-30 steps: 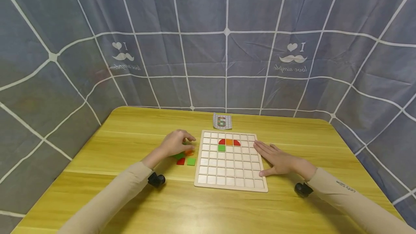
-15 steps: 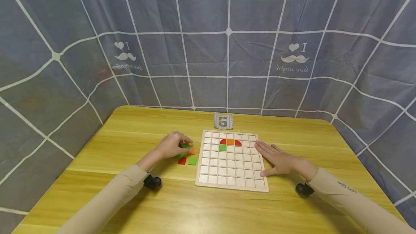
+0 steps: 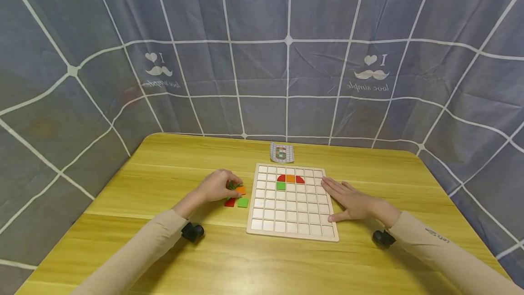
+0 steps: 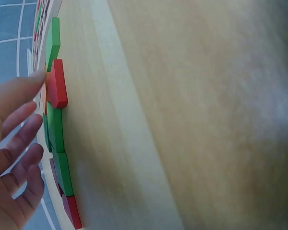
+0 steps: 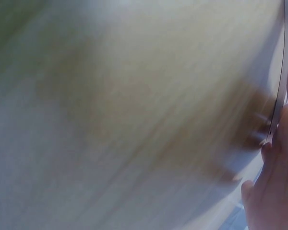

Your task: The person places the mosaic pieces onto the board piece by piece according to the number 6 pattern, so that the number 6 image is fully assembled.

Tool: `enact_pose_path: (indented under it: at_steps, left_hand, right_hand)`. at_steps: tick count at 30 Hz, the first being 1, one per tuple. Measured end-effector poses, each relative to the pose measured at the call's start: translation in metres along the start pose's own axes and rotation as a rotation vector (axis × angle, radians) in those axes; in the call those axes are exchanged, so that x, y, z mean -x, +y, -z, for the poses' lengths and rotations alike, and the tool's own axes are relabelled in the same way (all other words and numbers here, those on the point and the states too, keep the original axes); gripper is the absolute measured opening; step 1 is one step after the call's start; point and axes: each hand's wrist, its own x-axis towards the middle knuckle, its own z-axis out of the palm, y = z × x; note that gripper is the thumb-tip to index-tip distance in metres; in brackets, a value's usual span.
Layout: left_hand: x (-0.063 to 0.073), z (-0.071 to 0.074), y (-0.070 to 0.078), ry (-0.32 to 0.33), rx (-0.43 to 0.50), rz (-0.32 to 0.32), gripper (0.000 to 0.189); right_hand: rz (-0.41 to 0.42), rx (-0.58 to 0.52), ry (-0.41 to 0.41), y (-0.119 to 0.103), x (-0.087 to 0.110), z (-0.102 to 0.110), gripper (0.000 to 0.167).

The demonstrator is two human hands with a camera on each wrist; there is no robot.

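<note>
The loose orange tile [image 3: 241, 190] lies flat on the bench [image 3: 172, 167], just at the tip of the left thumb [image 4: 19, 93], toward the right of the left hand [image 3: 216, 187] and short of the left edge of the gridded wooden board [image 3: 292, 237]. Its outline is partly covered; no long axis can be made out. The left hand is clearly the nearer; the right hand [image 3: 348, 203] is across the board, its fingers straight and flat along the right edge, gripping nothing. The left fingers are loosely bent, with a gap between thumb and forefinger; no tile is seen pinched there, and contact with the orange tile cannot be confirmed. A loose red tile [image 3: 229, 202] and a loose green square tile [image 3: 243, 202] lie on the person's side of the thumb. Further green tiles [image 4: 63, 173] lie beneath or beside the left fingers.
</note>
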Motion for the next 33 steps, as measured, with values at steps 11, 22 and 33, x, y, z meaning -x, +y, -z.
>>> enact_pose_path:
  at_steps: [11, 22, 33]
  left_hand:
    - [-0.0004, -0.0020, 0.0015, -0.010, -0.029, 0.076, 0.028]
    - [-0.0024, -0.0017, 0.0062, -0.027, -0.049, 0.133, 0.027]
    - [-0.0041, -0.0038, 0.0076, -0.002, -0.087, 0.109, 0.025]
  right_hand:
    - [0.000, -0.006, -0.003, -0.0003, 0.0007, -0.0001, 0.101]
    - [0.010, 0.004, 0.008, 0.0012, 0.0009, -0.0012, 0.101]
    - [0.000, 0.005, -0.001, 0.0008, 0.0001, -0.0001, 0.101]
